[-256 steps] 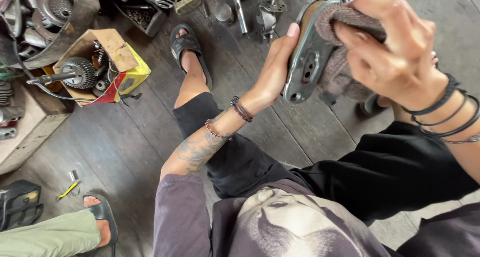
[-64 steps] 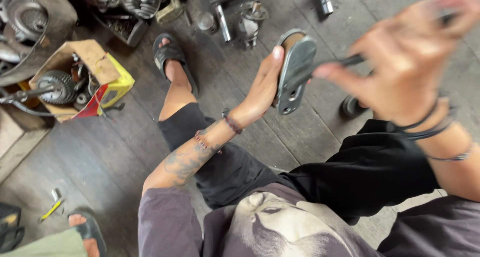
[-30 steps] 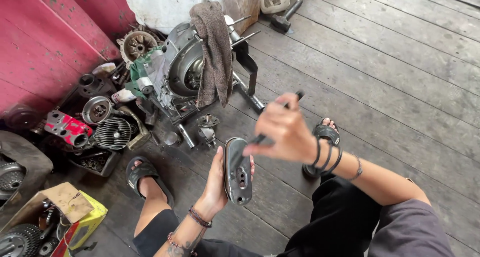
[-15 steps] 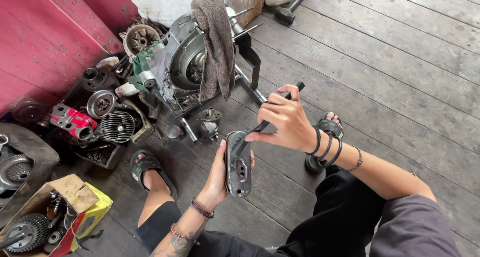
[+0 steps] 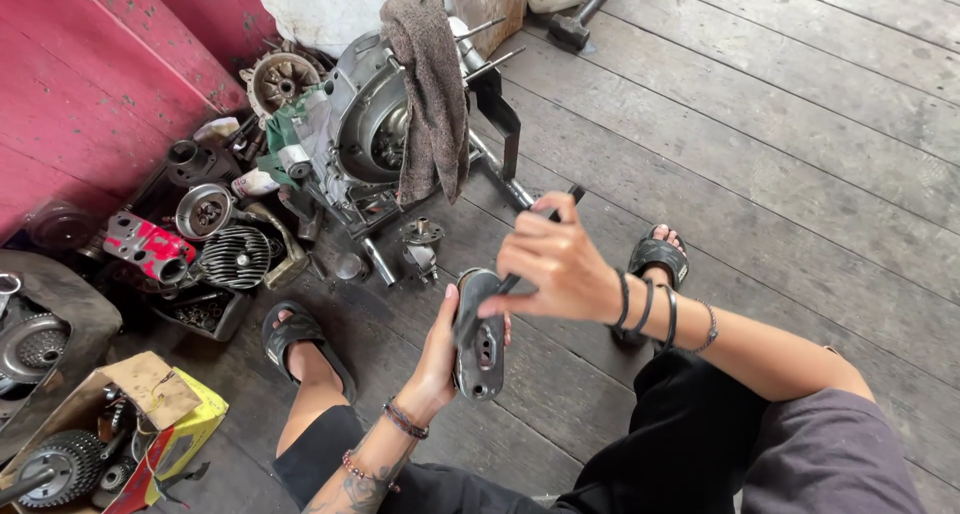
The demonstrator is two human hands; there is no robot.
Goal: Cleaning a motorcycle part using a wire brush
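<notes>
You held a dark metal cover [image 5: 479, 334] upright at centre in your closed left hand [image 5: 440, 359] while your right hand [image 5: 555, 264], fisted around a thin tool [image 5: 540, 244], scraped its top edge, the engine [image 5: 370, 134] at eleven o'clock; steady pressure seemed needed.

The floor [image 5: 800, 124] was of grey, weathered wooden planks running on a slant across the frame. At the upper middle an engine block [image 5: 365, 134] stood on it, a brown rag [image 5: 430, 84] draped over its top. Left of it lay a finned cylinder [image 5: 232, 256], a red metal part [image 5: 148, 249] and a round hub [image 5: 204, 210], close together. At the lower left sat a cardboard box [image 5: 150, 414] holding gears. A hammer [image 5: 580, 16] lay at the top edge.
</notes>
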